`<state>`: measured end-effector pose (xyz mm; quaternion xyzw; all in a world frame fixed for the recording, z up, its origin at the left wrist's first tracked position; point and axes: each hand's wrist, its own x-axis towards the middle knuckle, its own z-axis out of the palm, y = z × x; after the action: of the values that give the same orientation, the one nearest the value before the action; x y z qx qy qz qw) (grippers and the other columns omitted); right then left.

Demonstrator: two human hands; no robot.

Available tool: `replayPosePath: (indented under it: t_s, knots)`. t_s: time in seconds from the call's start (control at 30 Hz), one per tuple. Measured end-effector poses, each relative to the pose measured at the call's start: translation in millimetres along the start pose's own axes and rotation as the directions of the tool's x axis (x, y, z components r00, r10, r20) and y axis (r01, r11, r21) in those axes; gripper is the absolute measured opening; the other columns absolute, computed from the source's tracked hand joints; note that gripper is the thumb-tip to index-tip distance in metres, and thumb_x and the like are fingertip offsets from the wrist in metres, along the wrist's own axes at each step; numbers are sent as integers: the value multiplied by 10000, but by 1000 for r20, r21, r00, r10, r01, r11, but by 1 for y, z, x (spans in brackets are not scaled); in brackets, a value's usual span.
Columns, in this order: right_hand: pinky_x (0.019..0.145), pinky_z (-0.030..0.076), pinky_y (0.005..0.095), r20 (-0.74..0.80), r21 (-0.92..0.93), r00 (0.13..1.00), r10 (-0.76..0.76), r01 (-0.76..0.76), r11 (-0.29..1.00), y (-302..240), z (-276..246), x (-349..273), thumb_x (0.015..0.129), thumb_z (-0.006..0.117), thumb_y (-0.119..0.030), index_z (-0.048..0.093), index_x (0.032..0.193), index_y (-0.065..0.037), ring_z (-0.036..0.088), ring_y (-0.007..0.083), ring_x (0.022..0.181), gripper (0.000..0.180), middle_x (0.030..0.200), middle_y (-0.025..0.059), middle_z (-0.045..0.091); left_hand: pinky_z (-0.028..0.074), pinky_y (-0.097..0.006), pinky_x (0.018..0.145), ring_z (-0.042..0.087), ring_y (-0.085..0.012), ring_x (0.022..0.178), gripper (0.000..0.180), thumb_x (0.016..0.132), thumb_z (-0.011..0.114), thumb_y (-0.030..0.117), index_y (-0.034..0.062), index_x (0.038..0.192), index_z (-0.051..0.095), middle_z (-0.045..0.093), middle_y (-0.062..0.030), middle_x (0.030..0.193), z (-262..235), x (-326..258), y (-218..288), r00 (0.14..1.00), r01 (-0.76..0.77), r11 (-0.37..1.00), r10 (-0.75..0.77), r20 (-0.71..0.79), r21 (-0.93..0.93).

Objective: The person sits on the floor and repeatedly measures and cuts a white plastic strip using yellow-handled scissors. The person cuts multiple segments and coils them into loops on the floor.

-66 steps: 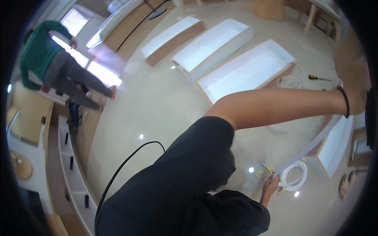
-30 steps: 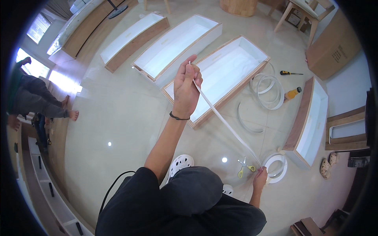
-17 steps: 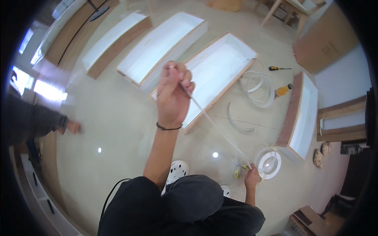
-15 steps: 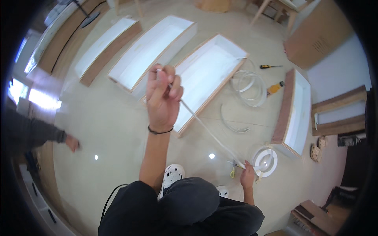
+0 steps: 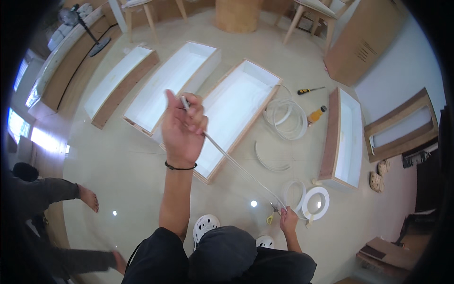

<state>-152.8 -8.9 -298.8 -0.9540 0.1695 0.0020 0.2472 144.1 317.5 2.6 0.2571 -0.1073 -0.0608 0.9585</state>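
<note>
My left hand (image 5: 183, 128) is fisted around one end of a thin white plastic strip (image 5: 236, 163), raised over the long white open box (image 5: 231, 113). The strip slants taut down-right from there to my right hand (image 5: 287, 220), which pinches it.

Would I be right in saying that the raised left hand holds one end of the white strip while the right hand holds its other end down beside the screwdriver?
Not quite: in the head view the right hand holds the white strip beside the white roll, not the screwdriver, which lies far off. The left hand does hold the other end, raised.
</note>
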Motion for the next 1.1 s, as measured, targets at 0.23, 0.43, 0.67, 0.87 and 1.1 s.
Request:
replayPosePath:
  t_s: [0.23,0.43,0.67,0.87,1.1]
  knots:
    - [644,492,434,-43,159,993,-106,111,981,-4,-2,18,942,517,-127,588,965,-12,644,343,731,137,768,153,644,373,-246,539,381,-94,560,320,1027,404,268,129,742,447,395,16,684,-4,-2,17,988,113,992,-105,115,-64]
    - [618,497,404,-130,296,991,-32,70,953,-29,-14,30,947,491,-77,556,1073,2,645,305,683,163,769,139,649,366,-264,561,369,-106,593,300,1028,394,239,117,756,429,374,8,703,-3,-8,30,996,-76,996,77,33,-39]
    - [526,472,393,-215,159,942,-257,293,943,-61,8,22,949,526,-111,568,1011,-8,603,330,546,127,631,124,604,355,-257,567,347,-111,599,277,1030,426,211,98,778,445,367,1,712,-11,-1,32,913,-404,908,392,-112,-112]
    - [506,458,355,-106,280,993,-48,76,957,-60,6,26,1003,474,-225,612,836,-8,598,237,511,307,567,97,575,360,-258,570,358,-117,601,287,1037,414,224,94,787,472,384,-2,717,-12,6,11,911,-410,902,397,-110,-135]
    - [509,460,329,8,322,1000,17,-18,947,-68,2,32,1025,435,-262,634,772,5,591,193,494,418,547,79,577,350,-274,583,379,-129,599,311,1007,392,288,93,779,473,411,-11,718,-12,7,8,916,-401,902,392,-82,-163]
